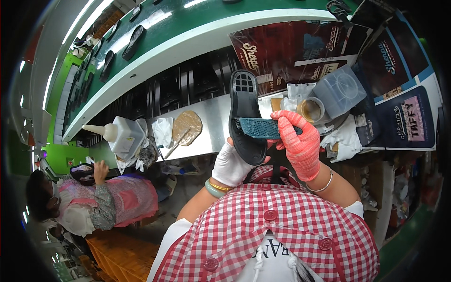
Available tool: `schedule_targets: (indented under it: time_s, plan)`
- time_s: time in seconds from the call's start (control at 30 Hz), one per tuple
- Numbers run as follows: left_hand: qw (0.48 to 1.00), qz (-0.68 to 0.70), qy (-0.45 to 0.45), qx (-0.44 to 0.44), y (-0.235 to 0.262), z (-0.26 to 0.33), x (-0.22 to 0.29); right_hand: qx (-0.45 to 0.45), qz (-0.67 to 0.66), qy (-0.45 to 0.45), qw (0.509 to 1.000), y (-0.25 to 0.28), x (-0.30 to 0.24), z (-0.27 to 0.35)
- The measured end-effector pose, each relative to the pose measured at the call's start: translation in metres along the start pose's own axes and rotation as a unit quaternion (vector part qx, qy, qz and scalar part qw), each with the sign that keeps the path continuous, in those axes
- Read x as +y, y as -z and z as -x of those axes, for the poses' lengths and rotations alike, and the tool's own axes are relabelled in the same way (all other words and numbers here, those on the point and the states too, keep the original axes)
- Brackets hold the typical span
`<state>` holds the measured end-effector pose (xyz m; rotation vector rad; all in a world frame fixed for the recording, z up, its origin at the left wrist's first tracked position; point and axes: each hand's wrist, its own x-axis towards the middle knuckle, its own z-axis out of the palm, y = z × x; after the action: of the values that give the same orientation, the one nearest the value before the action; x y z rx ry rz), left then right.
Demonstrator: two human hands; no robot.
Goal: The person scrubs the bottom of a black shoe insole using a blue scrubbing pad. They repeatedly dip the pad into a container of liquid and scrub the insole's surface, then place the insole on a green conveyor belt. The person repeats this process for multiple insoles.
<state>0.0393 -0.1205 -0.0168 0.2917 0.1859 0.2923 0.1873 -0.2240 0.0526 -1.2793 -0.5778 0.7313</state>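
A black shoe sole [244, 101] with a grid of recesses at its far end is in my left hand [232, 164], which wears a white glove with bare fingertips. The hand closes around the sole's near end, low on its left side. In a red knitted glove, my right hand [299, 143] pinches a brush [257, 128] with teal bristles and a dark end. The brush lies across the middle of the sole, its bristles against or just above the inner face. Part of its handle is hidden by my fingers.
A white squeeze bottle [124, 136] and a brown round pad with a stick [187, 128] lie left on the metal ledge. Right are a cup of tan paste [311, 110], a clear plastic container [340, 89] and printed cardboard [291, 51]. A green conveyor [169, 23] carries soles; a co-worker [103, 197] sits left.
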Motion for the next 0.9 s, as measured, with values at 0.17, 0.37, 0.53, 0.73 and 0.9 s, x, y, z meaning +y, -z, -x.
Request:
schedule_targets:
  time_s: [0.17, 0.37, 0.53, 0.73, 0.9]
  plan:
    - [0.999, -0.04, -0.001, -0.021, -0.003, 0.003, -0.003, 0.034, -0.015, 0.04, 0.998, 0.0, -0.001, -0.005]
    - [0.995, -0.095, 0.013, -0.001, -0.009, 0.007, -0.003, 0.042, -0.014, 0.071, 0.997, 0.007, -0.013, -0.015]
    - [0.994, -0.11, 0.02, 0.0, -0.01, 0.007, -0.004, 0.047, -0.003, 0.083, 0.995, 0.009, -0.023, -0.028]
    - [0.993, -0.109, 0.031, 0.01, -0.007, 0.006, -0.003, 0.034, 0.002, 0.053, 0.998, 0.012, -0.028, -0.034]
    - [0.995, -0.092, 0.024, -0.008, 0.003, 0.001, -0.001, 0.0, -0.022, -0.007, 1.0, 0.005, -0.017, -0.01]
